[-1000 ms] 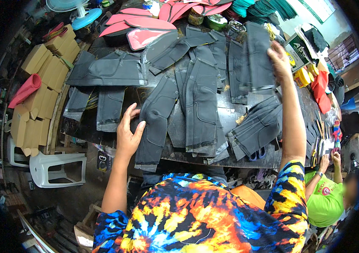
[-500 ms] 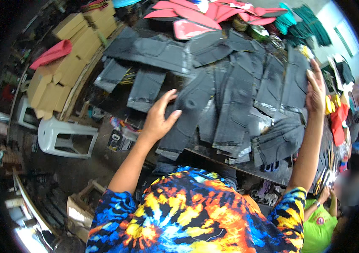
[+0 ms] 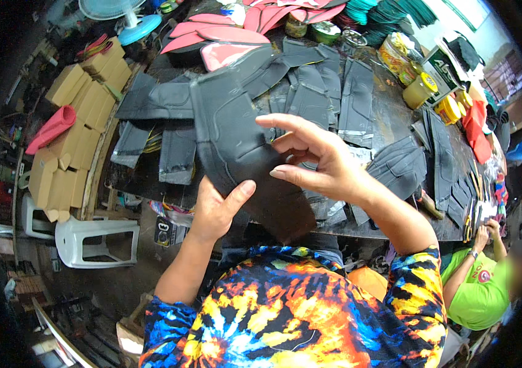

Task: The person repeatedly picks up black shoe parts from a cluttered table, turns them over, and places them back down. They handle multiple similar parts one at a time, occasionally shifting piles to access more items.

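Raised over the near part of the table is a black stitched panel (image 3: 224, 122), curved, with seam lines across its face. My left hand (image 3: 219, 208) grips its lower edge, thumb on the near side and the other fingers hidden behind it. My right hand (image 3: 325, 159) hovers at the panel's right side, fingers apart and holding nothing; I cannot tell whether a fingertip touches it. More black panels lie about: a long one (image 3: 356, 101) at the back, a wide one (image 3: 162, 101) at the left, and a small stack (image 3: 399, 164) to the right.
Pink pieces (image 3: 233, 55) lie at the far side. Yellow tubs (image 3: 420, 91) and cans stand at the right back. Cardboard boxes (image 3: 77, 122) line the left, near a white plastic stool (image 3: 98, 242). A person in a green shirt (image 3: 479, 285) works at lower right.
My left hand has taken hold of a black panel and lifted it off the table. My right hand has come leftward from the far right to beside it. The view has shifted.
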A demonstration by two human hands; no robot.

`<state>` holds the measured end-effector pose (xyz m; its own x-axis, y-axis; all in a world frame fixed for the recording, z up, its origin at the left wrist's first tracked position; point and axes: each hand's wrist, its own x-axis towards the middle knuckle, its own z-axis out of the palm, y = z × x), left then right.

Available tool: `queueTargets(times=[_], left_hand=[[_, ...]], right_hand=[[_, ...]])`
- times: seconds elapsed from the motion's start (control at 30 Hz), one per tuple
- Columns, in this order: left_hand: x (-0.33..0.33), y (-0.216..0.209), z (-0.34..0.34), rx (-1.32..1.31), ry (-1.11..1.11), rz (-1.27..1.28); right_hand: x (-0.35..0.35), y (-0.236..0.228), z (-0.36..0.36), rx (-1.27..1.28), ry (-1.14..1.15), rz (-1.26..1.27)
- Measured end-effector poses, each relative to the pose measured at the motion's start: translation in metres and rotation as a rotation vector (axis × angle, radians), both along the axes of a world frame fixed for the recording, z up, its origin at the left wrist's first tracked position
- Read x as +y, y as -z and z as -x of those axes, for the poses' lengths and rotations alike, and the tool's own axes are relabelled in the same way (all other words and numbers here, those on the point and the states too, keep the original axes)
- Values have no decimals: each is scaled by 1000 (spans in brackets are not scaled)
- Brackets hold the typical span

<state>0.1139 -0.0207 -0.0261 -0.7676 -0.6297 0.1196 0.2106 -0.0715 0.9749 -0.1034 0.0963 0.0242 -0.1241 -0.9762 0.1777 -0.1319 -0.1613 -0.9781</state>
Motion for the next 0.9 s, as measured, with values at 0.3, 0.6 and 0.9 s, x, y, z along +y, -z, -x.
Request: queueTargets(times=[0.3, 0.6, 0.9], left_hand=[[-17, -15, -89, 36, -405, -236], [-23, -17, -95, 72, -467, -202], [-20, -15, -94, 32, -370, -145]], right_hand=[[-1, 90, 256, 771, 751, -677], [4, 160, 290, 735, 682, -712], [10, 166, 296, 174, 832, -814]])
